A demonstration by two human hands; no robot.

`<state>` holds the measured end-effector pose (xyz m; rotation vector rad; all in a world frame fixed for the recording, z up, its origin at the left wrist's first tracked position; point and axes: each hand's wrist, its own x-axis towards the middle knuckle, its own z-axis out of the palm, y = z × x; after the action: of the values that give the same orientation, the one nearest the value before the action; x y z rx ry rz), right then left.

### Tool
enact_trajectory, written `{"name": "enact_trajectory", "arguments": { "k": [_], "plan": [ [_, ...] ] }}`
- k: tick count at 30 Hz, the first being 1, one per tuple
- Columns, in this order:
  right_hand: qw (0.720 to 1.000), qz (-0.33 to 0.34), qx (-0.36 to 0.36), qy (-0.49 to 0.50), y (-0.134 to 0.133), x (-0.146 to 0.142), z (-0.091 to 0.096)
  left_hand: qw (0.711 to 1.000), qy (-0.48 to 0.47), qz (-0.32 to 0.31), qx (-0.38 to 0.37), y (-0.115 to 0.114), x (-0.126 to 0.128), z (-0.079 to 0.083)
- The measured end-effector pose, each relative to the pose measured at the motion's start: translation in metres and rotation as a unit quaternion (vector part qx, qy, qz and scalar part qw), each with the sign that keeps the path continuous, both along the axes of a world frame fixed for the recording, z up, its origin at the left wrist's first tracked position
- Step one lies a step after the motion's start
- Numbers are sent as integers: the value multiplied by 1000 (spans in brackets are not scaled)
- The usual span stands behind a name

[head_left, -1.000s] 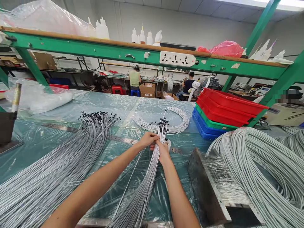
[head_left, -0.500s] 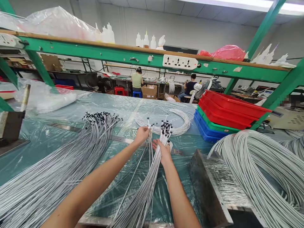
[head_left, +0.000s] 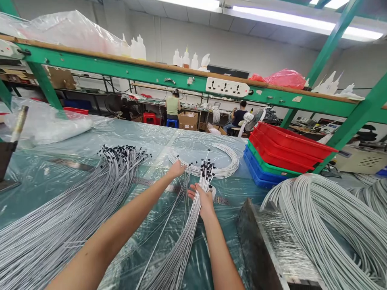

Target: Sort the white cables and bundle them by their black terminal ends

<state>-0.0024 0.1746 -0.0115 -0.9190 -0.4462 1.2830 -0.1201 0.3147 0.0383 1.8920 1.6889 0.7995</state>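
My right hand (head_left: 206,200) is around a bundle of thin grey-white cables (head_left: 193,217), with the thumb across it and fingertips showing on its left. The bundle's black-tipped ends (head_left: 207,170) stand up above that hand, and its length runs down toward me. Left of it, my left hand (head_left: 177,170) is closed in a pinch on a cable; a small black tip shows just above the fingers. A few loose cables (head_left: 178,197) hang between the hands. Behind them lies a coil of white cable (head_left: 231,161).
A large spread of black-tipped cables (head_left: 99,193) lies to the left. On the right are stacked red, green and blue trays (head_left: 290,149), a metal block (head_left: 256,241) and a thick cable coil (head_left: 305,209). A metal ruler (head_left: 72,164) lies across the plastic-covered table.
My left hand has moved slightly left and away from the bundle, toward the white coil. The right hand keeps its hold on the bundle. The camera view has shifted a little.
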Motion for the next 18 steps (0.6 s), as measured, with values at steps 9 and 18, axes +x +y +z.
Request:
{"name": "enact_trajectory", "arguments": {
  "k": [9,18],
  "plan": [
    [1000,-1,-10,14,-5,-1,2,998,-29,-49,18,-52,7,-3],
    [1000,-5,5,2,-2,0,3,964,-187,-154,-111,-98,36,-9]
  ]
}}
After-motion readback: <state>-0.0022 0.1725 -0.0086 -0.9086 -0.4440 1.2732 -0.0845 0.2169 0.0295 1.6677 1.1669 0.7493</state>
